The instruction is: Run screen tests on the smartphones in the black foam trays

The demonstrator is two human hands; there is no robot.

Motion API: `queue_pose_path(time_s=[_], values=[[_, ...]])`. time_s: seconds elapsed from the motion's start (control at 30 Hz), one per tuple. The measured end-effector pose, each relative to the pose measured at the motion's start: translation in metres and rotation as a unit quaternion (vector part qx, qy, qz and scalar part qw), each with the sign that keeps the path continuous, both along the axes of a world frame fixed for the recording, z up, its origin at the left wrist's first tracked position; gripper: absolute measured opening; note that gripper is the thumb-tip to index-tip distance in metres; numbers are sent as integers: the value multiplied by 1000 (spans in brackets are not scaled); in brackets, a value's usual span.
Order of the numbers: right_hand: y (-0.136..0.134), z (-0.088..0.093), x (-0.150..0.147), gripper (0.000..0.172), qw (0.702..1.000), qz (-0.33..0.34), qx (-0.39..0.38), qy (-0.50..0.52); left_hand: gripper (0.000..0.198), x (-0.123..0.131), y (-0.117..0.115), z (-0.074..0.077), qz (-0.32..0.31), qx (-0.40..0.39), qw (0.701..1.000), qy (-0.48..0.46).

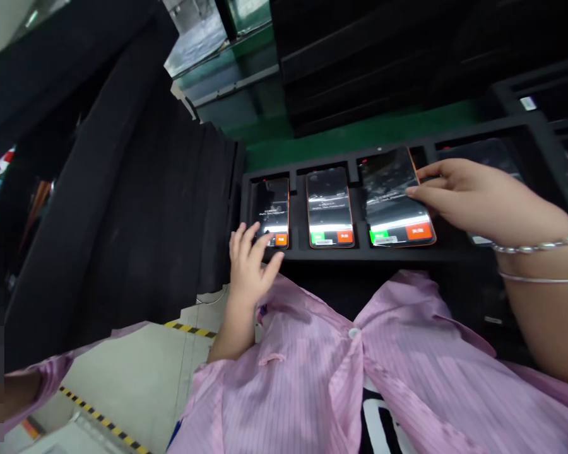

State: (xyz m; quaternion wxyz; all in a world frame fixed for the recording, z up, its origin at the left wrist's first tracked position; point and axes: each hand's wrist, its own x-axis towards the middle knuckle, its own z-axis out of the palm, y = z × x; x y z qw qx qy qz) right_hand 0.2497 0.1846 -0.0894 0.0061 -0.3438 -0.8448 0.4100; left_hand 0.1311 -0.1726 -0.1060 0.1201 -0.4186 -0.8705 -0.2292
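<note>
While the right hand [483,198] is pinching the right edge of the third phone [388,198] from the left, its thumb is lying against the screen and its index finger is reaching to the phone's edge, leaving only the phone's thickness between them. This phone is sitting at its slot in the black tray [307,255], its right side overlapping the neighbouring divider; whether its left side is resting on the tray floor, I cannot tell. The left hand [249,268] is spreading its fingers loosely, holding nothing, over the lower left corner of the first phone [273,202]; whether a fingertip is touching the screen, I cannot tell. Between these two, the second phone [329,202] is lying in its own slot, showing a green button and an orange one. The fourth phone [478,152] is lying farther right, partly hidden behind the right hand. Beyond the tray a green surface [360,131] is showing, and black slabs [170,208] are standing at the left.
</note>
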Motion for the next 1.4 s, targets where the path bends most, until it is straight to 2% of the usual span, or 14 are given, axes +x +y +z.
queue_pose_path(time_s=[0.07, 0.13, 0.27, 0.33, 0.43, 0.5, 0.6, 0.7, 0.83, 0.93, 1.0, 1.2, 1.27, 1.4], values=[[-3, 5, -2, 30, 998, -7, 41, -38, 43, 6, 19, 1, -72, -25, 997, 9], [-6, 8, -2, 38, 998, -24, 38, -45, 47, 11, 39, -1, -120, -40, 992, 12], [-12, 11, 11, 50, 999, 16, 24, 36, 47, 14, 58, -5, -118, -68, 990, 38], [-18, 13, 25, 58, 982, 77, 110, 132, 52, 12, 52, -1, -118, -52, 991, 36], [-31, 13, 46, 51, 915, 189, 226, 274, 59, 5, 26, 11, -77, 35, 996, 20], [-40, 5, 56, 39, 890, 251, 233, 301, 56, 0, 5, 15, -18, 86, 996, 9], [-50, -11, 61, 28, 887, 292, 240, 266, 45, -6, -16, 11, 53, 89, 994, -27], [-50, -10, 68, 24, 900, 254, 236, 266, 42, -9, -21, -1, 70, 50, 994, -72], [-34, 27, 91, 14, 899, 66, 270, 339, 47, -14, -18, -15, 48, 42, 994, -87], [-19, 45, 110, 12, 878, 26, 313, 360, 59, -20, -16, -24, 33, 80, 995, -59], [-11, 38, 116, 12, 878, 49, 333, 339, 63, -23, -16, -28, 24, 101, 994, -44], [-4, -18, 117, 17, 912, 61, 345, 213, 38, -21, -16, -20, 48, 29, 998, -41], [-8, -19, 116, 17, 908, 43, 343, 236, 44, -17, -10, -10, 46, 34, 998, -7], [-17, 6, 105, 23, 872, 13, 335, 358, 50, -6, 21, 10, -27, 67, 997, 31]])
